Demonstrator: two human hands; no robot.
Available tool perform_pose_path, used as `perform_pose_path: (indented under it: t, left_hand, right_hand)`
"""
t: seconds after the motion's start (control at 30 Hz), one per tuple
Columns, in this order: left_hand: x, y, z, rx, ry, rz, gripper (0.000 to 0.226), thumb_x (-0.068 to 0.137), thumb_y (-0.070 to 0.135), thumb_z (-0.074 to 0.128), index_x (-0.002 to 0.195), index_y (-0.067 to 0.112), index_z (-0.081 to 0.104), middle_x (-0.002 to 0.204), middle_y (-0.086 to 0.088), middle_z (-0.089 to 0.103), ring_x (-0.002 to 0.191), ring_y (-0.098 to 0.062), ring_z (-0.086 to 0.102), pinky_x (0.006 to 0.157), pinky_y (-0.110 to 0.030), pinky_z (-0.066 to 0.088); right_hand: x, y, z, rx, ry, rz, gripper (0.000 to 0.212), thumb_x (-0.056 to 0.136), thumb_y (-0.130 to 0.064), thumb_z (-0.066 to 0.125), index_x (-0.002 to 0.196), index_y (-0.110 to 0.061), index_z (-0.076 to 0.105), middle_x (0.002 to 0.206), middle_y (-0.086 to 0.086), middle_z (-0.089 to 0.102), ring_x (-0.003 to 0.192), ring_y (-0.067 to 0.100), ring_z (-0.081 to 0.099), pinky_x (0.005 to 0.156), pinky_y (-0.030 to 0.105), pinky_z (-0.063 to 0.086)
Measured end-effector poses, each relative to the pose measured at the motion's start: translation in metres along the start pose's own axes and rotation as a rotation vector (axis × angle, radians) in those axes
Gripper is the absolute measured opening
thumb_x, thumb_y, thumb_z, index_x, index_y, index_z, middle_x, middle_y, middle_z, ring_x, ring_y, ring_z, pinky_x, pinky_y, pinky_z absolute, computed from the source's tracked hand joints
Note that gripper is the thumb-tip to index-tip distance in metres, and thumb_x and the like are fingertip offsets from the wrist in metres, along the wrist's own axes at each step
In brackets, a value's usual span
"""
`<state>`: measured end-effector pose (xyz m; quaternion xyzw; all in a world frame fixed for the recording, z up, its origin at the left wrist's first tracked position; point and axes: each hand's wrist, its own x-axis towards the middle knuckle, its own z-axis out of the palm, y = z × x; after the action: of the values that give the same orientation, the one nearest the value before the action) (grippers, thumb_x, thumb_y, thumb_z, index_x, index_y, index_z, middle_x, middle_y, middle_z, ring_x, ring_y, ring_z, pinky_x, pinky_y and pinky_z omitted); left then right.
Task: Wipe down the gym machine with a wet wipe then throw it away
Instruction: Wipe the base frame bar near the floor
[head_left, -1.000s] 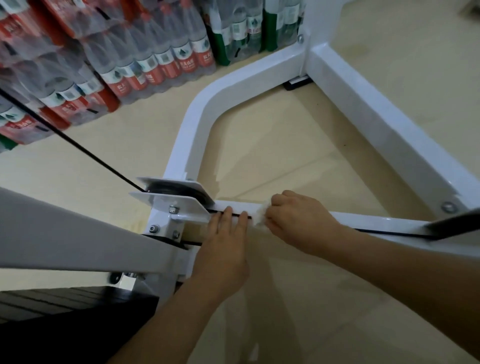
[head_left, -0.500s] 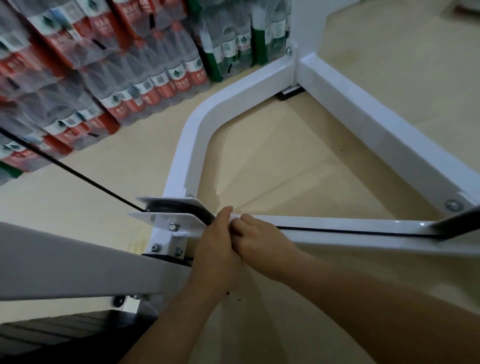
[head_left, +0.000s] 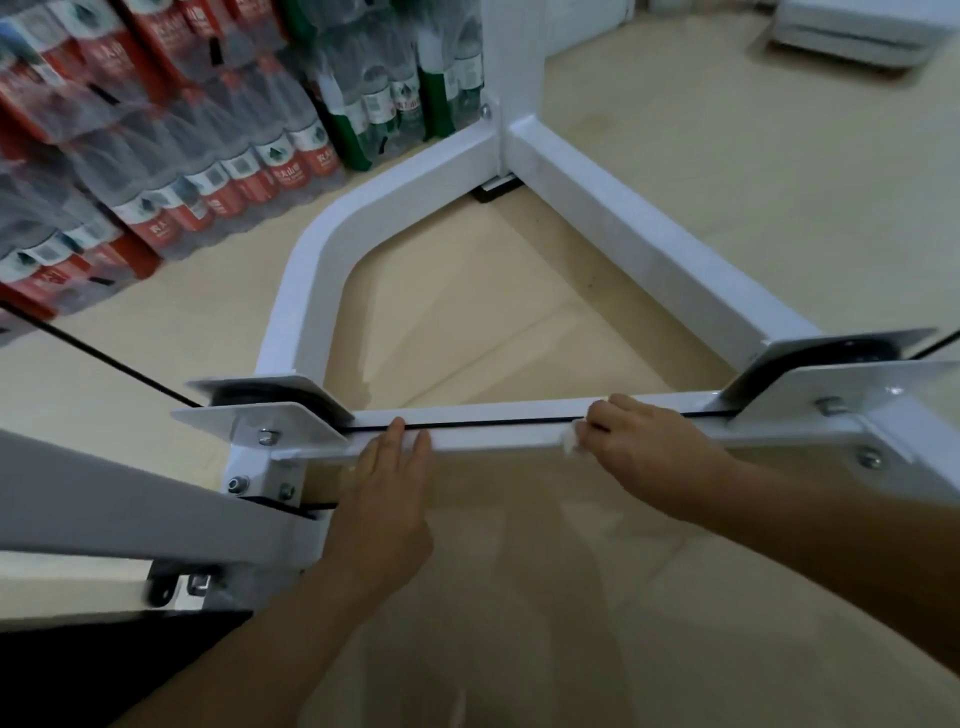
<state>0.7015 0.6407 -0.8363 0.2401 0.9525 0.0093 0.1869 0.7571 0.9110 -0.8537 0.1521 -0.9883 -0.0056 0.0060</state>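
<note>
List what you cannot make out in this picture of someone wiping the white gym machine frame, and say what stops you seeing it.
Wet wipe: head view, mostly covered by the right hand; only a white corner shows.
Bottle labels: head view, print blurred and too small to read.
Left pulley: head view, hidden between its white plates.
Black cable: head view, cut off by the left edge.

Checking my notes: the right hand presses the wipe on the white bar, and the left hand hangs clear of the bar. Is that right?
No. In the head view the left hand rests flat on the bar; the right hand does press the wipe there.
</note>
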Motion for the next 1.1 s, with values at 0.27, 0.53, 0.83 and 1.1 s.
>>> perform_pose_path:
  t: [0.27,0.53,0.83,1.1]
  left_hand:
    - [0.037,-0.002,-0.098,0.414,-0.407,0.217,0.062,0.097,0.016,0.045,0.151,0.036,0.023,0.16,-0.001,0.018,0.142,-0.021,0.028,0.111,-0.032,0.032]
    - [0.047,0.117,-0.096,-0.412,-0.357,0.133,0.059,0.086,0.058,0.059,0.128,0.017,0.052,0.117,-0.003,0.064,0.099,-0.021,0.066,0.084,-0.037,0.058]
    - [0.061,0.14,-0.035,-0.909,-0.273,-0.119,0.017,0.09,0.013,0.059,0.081,0.006,0.072,0.075,-0.008,0.066,0.067,-0.018,0.06,0.068,-0.03,0.054]
    - [0.08,0.152,-0.028,-1.055,-0.049,-0.191,0.017,0.093,0.016,0.059,0.081,0.01,0.069,0.066,-0.005,0.062,0.044,-0.01,0.054,0.051,-0.022,0.046]
  right_hand:
    - [-0.024,0.002,-0.012,0.844,0.077,0.855,0.028,0.095,-0.016,0.054,0.073,-0.008,0.07,0.072,0.007,0.065,0.068,0.023,0.057,0.062,0.029,0.045]
    - [-0.042,-0.023,-0.044,1.85,0.179,0.87,0.017,0.096,-0.018,0.06,0.104,-0.008,0.071,0.093,0.01,0.074,0.078,0.014,0.07,0.068,0.022,0.057]
    - [-0.068,-0.021,-0.016,1.868,0.313,1.158,0.012,0.096,-0.012,0.052,0.09,-0.006,0.061,0.087,0.013,0.059,0.079,0.02,0.057,0.059,0.026,0.053]
    - [-0.066,-0.024,0.007,1.684,0.368,1.162,0.029,0.096,-0.024,0.06,0.085,0.001,0.068,0.073,0.014,0.063,0.068,0.02,0.056,0.063,0.03,0.05]
